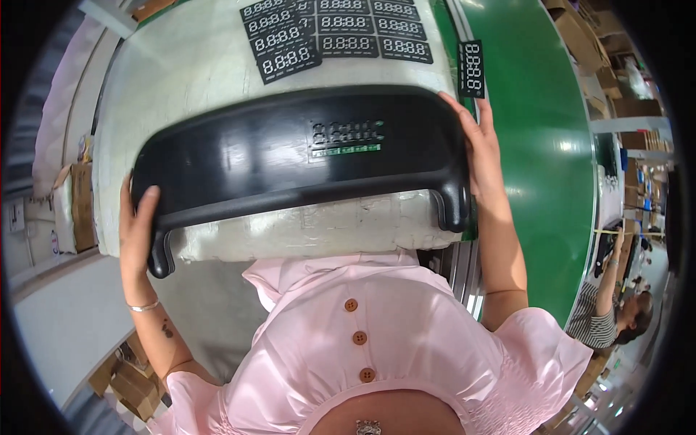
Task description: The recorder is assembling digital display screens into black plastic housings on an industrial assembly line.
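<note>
A long, curved black plastic housing (239, 163) spans the space before me, with a short leg at either end. Digit-shaped cutouts (348, 132) and a narrow green strip (346, 151) show on its face, right of the middle. My left hand (138, 217) grips its left end, thumb on the face. Around the right end my right hand (482, 148) is closed, its fingers mostly along the outer edge. One black digit-display overlay (470, 69) is just beyond the right fingertips; whether they touch it I cannot tell.
Several more black digit overlays (348, 36) lie at the far side of the pale, plastic-wrapped worktop (196, 80). A green conveyor belt (536, 167) runs along the right. Cardboard boxes (76, 206) stand at the left, and a co-worker in a striped top (591, 319) is at the far right.
</note>
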The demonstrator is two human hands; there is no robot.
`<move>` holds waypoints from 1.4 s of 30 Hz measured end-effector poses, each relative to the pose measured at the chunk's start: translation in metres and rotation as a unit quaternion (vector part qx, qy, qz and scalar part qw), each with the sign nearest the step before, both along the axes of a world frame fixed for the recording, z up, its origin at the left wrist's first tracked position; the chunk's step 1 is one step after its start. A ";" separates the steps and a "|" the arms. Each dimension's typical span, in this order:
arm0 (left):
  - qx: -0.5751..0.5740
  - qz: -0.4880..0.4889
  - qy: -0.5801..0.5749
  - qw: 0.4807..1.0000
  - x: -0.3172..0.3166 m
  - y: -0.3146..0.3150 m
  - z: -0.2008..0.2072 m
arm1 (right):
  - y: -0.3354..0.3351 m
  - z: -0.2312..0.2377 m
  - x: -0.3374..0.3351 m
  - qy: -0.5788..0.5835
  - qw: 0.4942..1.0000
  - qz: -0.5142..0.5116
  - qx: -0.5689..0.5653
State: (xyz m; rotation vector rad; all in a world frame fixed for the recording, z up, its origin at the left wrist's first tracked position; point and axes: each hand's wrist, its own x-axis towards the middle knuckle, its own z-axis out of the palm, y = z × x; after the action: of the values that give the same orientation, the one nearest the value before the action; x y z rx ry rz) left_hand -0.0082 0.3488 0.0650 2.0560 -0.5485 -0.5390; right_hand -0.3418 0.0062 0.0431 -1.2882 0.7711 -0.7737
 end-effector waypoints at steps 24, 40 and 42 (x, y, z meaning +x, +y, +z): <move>-0.216 -0.692 -0.111 0.680 -0.236 -0.201 -0.014 | -0.018 0.042 0.000 0.005 0.943 -0.194 -0.271; -0.308 -0.517 -0.085 0.794 -0.146 -0.133 0.011 | 0.028 0.044 0.050 0.063 0.988 0.068 -0.126; -0.232 -0.401 -0.210 0.861 -0.116 -0.111 0.009 | 0.032 0.040 0.053 0.066 0.987 0.099 -0.107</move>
State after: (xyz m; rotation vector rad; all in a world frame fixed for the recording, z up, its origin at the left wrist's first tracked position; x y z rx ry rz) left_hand -0.1244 0.2377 0.0744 1.4061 -1.6618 -0.3564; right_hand -0.2892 0.0384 0.0831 -1.5962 0.6661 -0.6260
